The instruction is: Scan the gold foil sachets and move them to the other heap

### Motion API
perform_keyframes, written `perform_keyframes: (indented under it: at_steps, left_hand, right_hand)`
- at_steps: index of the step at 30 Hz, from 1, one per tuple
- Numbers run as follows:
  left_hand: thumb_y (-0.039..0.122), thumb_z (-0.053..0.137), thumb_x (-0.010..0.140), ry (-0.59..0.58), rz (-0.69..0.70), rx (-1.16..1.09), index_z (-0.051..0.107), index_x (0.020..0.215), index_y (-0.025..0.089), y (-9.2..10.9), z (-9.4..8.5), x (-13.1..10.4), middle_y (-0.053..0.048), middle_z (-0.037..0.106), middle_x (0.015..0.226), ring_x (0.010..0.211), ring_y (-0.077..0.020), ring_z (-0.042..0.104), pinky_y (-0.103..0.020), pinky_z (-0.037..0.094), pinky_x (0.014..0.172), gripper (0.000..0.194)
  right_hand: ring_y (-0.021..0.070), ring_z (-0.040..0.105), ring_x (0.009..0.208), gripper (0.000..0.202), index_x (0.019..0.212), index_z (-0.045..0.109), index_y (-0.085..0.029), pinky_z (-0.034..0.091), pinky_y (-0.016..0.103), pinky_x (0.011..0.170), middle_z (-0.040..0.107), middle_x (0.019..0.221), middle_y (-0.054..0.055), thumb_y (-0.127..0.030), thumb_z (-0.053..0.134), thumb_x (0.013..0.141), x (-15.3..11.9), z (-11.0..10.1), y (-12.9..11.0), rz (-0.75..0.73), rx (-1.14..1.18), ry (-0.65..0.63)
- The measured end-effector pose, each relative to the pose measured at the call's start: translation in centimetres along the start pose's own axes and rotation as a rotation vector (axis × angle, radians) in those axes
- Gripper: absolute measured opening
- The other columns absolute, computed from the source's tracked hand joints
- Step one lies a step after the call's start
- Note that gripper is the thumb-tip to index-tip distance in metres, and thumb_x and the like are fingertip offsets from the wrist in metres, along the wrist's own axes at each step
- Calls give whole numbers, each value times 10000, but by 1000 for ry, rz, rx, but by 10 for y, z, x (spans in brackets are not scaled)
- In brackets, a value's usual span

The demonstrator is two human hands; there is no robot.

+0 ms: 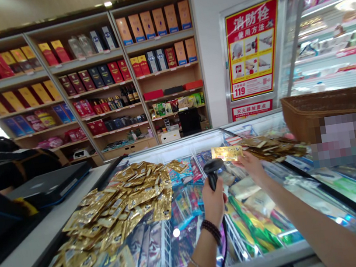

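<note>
My left hand (pixel 214 201) is wrapped round the handle of a black handheld barcode scanner (pixel 214 168), its cable running down past my wrist. Just beyond the scanner head, my right hand (pixel 252 165) pinches a flat gold foil packet (pixel 226 153) by its right end. A large heap of similar gold packets (pixel 130 193) spreads over the glass top of a chest freezer on the left. Behind my right hand lies a smaller pile of gold-brown packets (pixel 269 145). Packaged frozen goods show through the freezer glass (pixel 192 237) under both hands.
A brown wicker basket (pixel 335 102) stands on the freezer at right. On the left counter sits a flat black device (pixel 51 184). Shelves of boxed bottles (pixel 100 76) line the back wall, beside a red fire hydrant poster (pixel 254 47). A refrigerated display (pixel 336 36) is far right.
</note>
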State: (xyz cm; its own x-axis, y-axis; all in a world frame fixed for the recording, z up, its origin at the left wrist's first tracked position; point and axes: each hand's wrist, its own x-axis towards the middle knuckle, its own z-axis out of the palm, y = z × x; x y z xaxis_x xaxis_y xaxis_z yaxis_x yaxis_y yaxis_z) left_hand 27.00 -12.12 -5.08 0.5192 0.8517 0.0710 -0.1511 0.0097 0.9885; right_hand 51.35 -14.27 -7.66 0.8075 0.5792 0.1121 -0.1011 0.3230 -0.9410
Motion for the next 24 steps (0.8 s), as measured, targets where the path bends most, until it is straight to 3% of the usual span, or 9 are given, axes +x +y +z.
perform_keyframes:
  at_steps: [7,15,19,24]
  left_hand:
    - [850,940,864,17,-8,-4,569,906,285,2,2,-1,72,581,664,471,-119,567,-243,371,471,678]
    - [869,968,782,36,-18,-16,593,887,281,8,4,-3,74,585,661,442,-99,527,-237,358,447,705]
    - [984,958,667,60,26,-50,607,876,271,8,2,2,72,588,653,430,-89,493,-226,355,436,822]
    - [1093,947,565,128,65,-83,606,800,263,8,1,12,72,548,607,439,-93,484,-222,381,434,927]
  right_hand:
    - [276,897,825,284,942,798,-301,829,523,977,857,837,-11,-342,1042,804,-3,1,-4,11,18,-9]
    - [306,913,907,357,968,802,-283,810,563,1029,874,895,20,-345,1078,751,-1,-1,0,3,53,-5]
    - [340,942,1048,293,922,765,-313,795,580,1125,904,939,29,-334,1015,769,3,-10,-1,20,132,77]
    - [347,965,1000,287,864,698,-347,811,543,1098,882,834,25,-402,978,841,12,-30,-14,7,191,198]
